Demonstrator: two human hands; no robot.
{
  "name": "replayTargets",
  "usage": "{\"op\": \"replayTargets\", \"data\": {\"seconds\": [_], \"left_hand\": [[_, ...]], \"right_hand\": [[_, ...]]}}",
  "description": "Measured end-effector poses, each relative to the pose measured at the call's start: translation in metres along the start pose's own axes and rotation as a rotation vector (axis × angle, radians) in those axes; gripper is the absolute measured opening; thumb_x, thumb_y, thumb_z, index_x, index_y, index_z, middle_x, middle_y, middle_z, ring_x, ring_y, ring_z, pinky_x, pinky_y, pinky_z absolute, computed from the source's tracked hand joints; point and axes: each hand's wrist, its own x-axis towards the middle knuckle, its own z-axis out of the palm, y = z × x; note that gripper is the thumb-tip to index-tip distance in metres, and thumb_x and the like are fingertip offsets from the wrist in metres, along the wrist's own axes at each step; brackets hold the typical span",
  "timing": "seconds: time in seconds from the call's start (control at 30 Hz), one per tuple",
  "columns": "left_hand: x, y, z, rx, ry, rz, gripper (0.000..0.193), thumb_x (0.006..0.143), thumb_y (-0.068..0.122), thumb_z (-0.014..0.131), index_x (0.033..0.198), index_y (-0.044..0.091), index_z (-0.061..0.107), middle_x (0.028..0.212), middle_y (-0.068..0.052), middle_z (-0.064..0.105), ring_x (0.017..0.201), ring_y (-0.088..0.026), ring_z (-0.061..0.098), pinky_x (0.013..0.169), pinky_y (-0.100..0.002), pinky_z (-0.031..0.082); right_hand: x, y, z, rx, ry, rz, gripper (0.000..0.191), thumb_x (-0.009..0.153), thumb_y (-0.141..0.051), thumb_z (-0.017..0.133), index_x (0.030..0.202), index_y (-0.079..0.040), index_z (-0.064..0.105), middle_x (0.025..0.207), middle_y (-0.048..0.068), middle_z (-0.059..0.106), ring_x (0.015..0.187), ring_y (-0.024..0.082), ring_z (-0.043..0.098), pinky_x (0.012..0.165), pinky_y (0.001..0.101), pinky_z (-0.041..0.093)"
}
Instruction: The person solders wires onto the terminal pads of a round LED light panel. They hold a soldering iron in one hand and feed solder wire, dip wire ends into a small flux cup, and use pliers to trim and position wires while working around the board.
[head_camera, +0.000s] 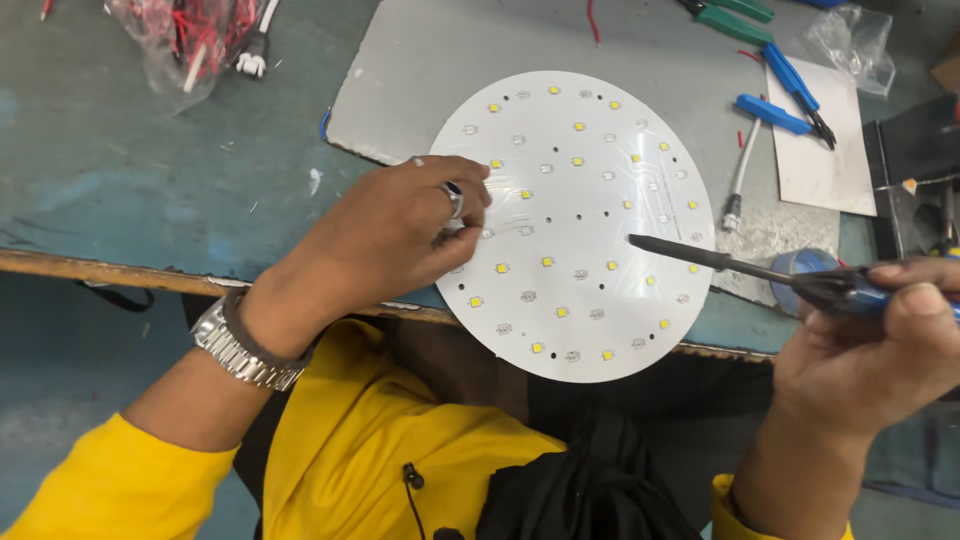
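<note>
The left hand (385, 240) pinched the round white LED board (575, 225) steady while the right hand (880, 340), closed around the soldering iron (720, 260), wanted a light, precise touch

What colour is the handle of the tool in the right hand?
Blue. The head view shows the handle in the right hand, with the dark tip over the round white board.
</note>
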Motion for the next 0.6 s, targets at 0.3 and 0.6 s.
{"op": "replayTargets", "data": {"seconds": [0.3, 0.6], "left_hand": [[-0.001, -0.004, 0.003, -0.074, -0.045, -0.033, 0.011, 0.087, 0.012, 0.074, 0.086, 0.001, 0.07, 0.106, -0.007, 0.072, 0.091, -0.033, 0.069, 0.08, -0.044, 0.056], [0.0, -0.009, 0.005, -0.06, -0.032, -0.006, 0.014, 0.086, 0.014, 0.073, 0.085, 0.0, 0.072, 0.107, -0.009, 0.072, 0.092, -0.033, 0.069, 0.079, -0.044, 0.055]], "right_hand": [[0.017, 0.001, 0.028, -0.235, -0.171, -0.167, 0.029, 0.11, -0.022, 0.065, 0.107, 0.004, 0.051, 0.09, 0.013, 0.054, 0.06, 0.019, 0.054, 0.056, 0.0275, 0.044], [0.033, -0.013, 0.057, -0.428, -0.449, -0.275, 0.034, 0.114, -0.026, 0.067, 0.108, 0.003, 0.052, 0.09, 0.013, 0.055, 0.06, 0.018, 0.057, 0.056, 0.0252, 0.048]]}}
